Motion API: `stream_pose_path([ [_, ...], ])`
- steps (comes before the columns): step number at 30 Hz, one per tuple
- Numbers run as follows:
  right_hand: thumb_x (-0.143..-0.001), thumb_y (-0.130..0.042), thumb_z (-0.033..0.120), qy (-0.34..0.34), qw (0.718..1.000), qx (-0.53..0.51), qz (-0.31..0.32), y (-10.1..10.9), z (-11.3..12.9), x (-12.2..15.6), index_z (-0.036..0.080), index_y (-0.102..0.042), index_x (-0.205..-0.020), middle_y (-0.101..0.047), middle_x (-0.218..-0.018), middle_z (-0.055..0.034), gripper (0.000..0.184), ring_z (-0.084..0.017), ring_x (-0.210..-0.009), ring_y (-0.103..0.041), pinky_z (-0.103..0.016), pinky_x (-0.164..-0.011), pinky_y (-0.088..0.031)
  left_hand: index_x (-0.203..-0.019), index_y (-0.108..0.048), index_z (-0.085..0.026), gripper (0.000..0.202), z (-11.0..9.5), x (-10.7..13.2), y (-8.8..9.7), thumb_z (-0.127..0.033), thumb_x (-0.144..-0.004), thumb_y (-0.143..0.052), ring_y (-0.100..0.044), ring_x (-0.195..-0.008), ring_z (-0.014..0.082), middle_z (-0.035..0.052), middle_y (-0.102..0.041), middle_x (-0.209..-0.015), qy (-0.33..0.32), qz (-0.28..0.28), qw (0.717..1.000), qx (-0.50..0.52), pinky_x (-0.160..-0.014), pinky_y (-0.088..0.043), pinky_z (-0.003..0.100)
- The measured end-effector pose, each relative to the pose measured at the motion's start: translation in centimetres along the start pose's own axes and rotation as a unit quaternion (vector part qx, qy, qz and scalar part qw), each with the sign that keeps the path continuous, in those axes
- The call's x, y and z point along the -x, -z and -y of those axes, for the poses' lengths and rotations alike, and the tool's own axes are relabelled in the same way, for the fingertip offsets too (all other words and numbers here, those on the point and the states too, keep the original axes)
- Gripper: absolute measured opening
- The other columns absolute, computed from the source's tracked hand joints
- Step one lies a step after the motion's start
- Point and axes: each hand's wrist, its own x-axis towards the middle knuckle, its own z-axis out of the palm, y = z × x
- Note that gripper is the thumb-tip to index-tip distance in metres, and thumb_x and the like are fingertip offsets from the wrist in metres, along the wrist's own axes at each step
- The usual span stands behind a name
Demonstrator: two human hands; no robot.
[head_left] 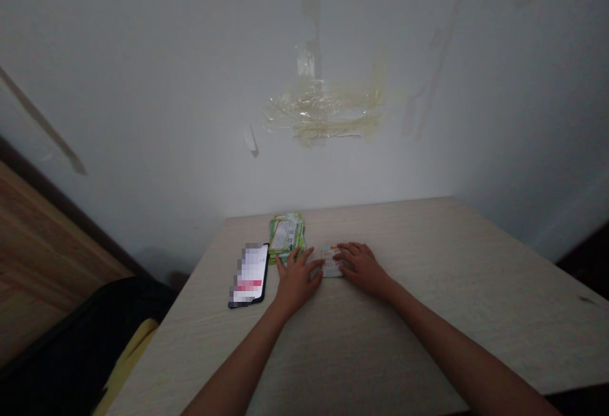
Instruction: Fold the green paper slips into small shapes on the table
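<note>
A small pale printed sheet or packet [330, 262] with a greenish edge lies flat on the table between my two hands; its exact kind I cannot make out. My left hand [299, 276] is open, fingers spread, with the thumb side at the left edge of this piece and the other fingertips by the near edge of a pile of green printed packets or cards [287, 236]. Flat over the right part of the same piece rests my right hand [360, 266], fingers stretched out and covering some of it.
Left of the pile a dark-edged phone [250, 275] with a lit, partly blurred screen lies on the pale wooden table [428, 251]. Behind the table stands a wall [190, 86] with yellowed tape [328, 111]. Something dark with a yellow cloth [130, 352] is beyond the left edge.
</note>
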Motion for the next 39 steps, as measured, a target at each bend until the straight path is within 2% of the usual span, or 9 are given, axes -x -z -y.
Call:
stream_pose_path([
  [6, -0.092, -0.048, 0.038, -0.002, 0.998, -0.039, -0.049, -0.5, -0.9, -0.2, 0.028, -0.064, -0.118, -0.057, -0.131, -0.0061, 0.032, -0.022, -0.121, -0.048, -0.044, -0.106, -0.034, -0.118, -0.06, -0.048, 0.032, 0.1, -0.1, 0.1, -0.046, -0.086, -0.054, -0.028, -0.137, 0.0341, -0.0049, -0.046, -0.145, 0.001, 0.011, 1.0, 0.002, -0.105, -0.002, 0.076],
  [12, -0.09, -0.051, 0.04, -0.042, 0.996, -0.039, -0.067, -0.7, -0.7, -0.5, 0.028, -0.068, -0.107, -0.061, -0.123, -0.0052, 0.027, -0.023, -0.117, -0.052, -0.042, -0.103, -0.038, -0.118, -0.06, -0.048, 0.033, 0.0, -0.1, 0.2, -0.046, -0.086, -0.055, -0.028, -0.137, 0.0343, -0.0049, -0.046, -0.145, 0.007, 0.015, 1.0, -0.001, -0.105, -0.004, 0.076],
  [34, -0.086, -0.057, 0.035, -0.075, 0.995, -0.019, -0.065, -0.6, 0.2, -0.9, 0.03, -0.069, -0.107, -0.06, -0.122, -0.0046, 0.024, -0.023, -0.114, -0.052, -0.042, -0.102, -0.037, -0.117, -0.061, -0.046, 0.032, 0.1, 0.0, 0.0, -0.045, -0.086, -0.055, -0.028, -0.137, 0.0332, -0.0036, -0.047, -0.144, 0.009, 0.01, 1.0, 0.015, -0.105, -0.004, 0.075],
  [39, -0.085, -0.058, 0.035, -0.081, 0.995, -0.02, -0.06, -0.5, 0.4, -0.8, 0.029, -0.067, -0.113, -0.059, -0.123, -0.0061, 0.03, -0.023, -0.114, -0.051, -0.041, -0.103, -0.036, -0.121, -0.058, -0.044, 0.036, 0.3, 0.0, -0.1, -0.043, -0.085, -0.057, -0.029, -0.137, 0.0323, -0.003, -0.048, -0.143, 0.01, 0.009, 1.0, 0.014, -0.105, -0.006, 0.075],
])
